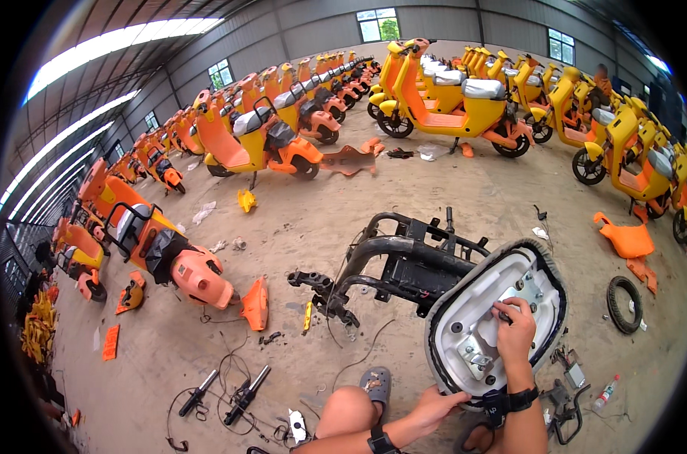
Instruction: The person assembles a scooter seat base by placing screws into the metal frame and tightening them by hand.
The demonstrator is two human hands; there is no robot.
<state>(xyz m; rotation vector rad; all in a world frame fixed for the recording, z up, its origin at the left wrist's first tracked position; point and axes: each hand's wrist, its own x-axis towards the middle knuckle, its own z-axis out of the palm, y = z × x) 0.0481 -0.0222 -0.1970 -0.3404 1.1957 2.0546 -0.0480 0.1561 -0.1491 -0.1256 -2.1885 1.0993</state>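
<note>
A scooter seat is turned so that its white plastic underside shows, with a dark rim, metal brackets and bolts. It rests against a black tubular scooter frame lying on the floor. My left hand grips the seat's near edge, the thumb along the rim. Over the middle of the underside, my right hand is closed, fingertips pinched beside a metal bracket. A small dark piece shows at those fingertips, too hidden to name.
Two fork legs and cables lie at the lower left. A tyre, an orange panel and a plastic bottle are on the right. Rows of yellow and orange scooters stand behind. A person is far off at right.
</note>
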